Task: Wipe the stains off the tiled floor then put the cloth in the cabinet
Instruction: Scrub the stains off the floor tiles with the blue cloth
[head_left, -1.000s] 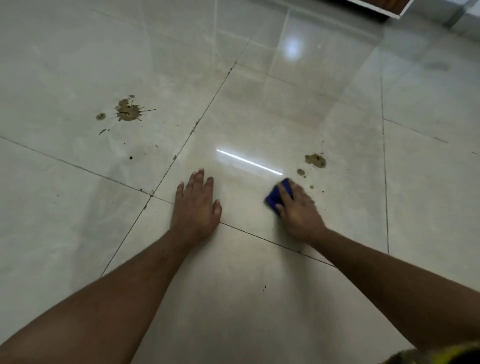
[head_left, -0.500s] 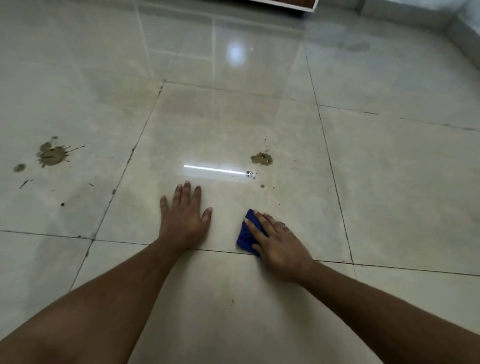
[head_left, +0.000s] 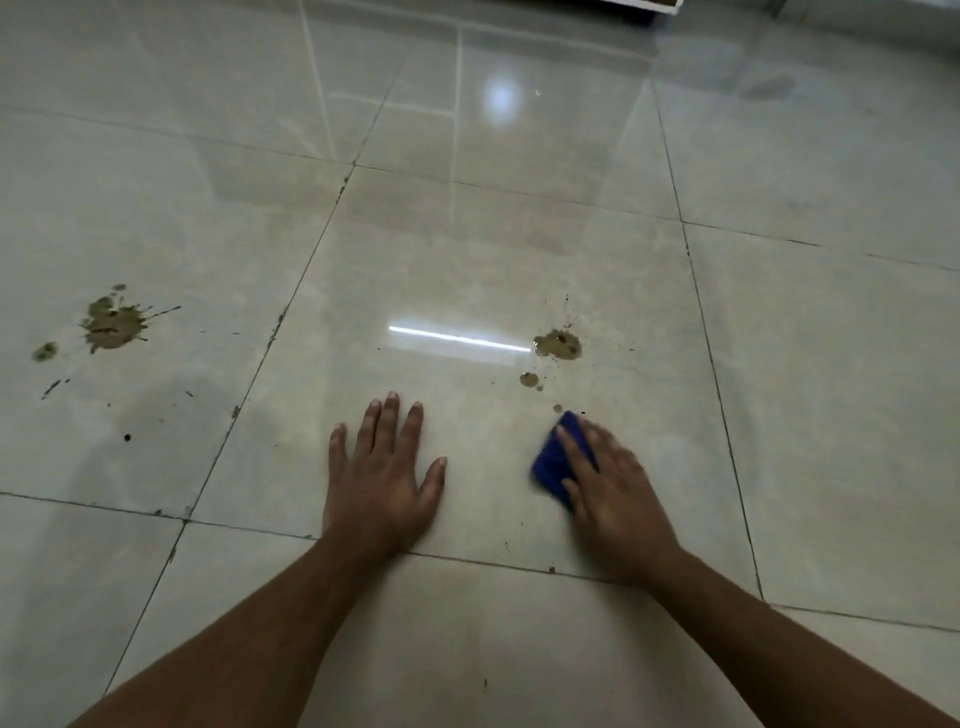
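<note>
Progress: early, by our read. Both stains look untouched, cloth not yet on either, cabinet step not started.

Nearest us: both forearms reach forward and down onto the floor (head_left: 519, 260).

Left hand (head_left: 382, 478) lies flat, palm down, fingers straight and slightly spread, thumb out to the right. It holds nothing; we judge it is propping our weight. Its wrist sits right at the grout line.

Right hand (head_left: 610, 493) presses the cloth (head_left: 553, 462) onto the same tile, fingers laid over it and roughly straight. The hand is motion-blurred, so we can't tell if the thumb hooks under the cloth. We read it as pressing, not gripping. Cloth is blue, folded small, mostly under the fingers, with its left and far edges showing.

Just beyond the cloth: near stain (head_left: 557, 344), a brown blot with smaller drops trailing back toward the cloth. The closest drop sits just beside the cloth's far corner, apart from it as far as we can tell.

Further left, on the next tile: far stain (head_left: 111, 325), a bigger splat with streaks and specks around it. It is well apart from both hands.

Top edge: a white-edged base (head_left: 644, 4), maybe the cabinet; too cropped to say.

Left to do: wipe the near stain, then the far stain and specks, then stow the cloth.
</note>
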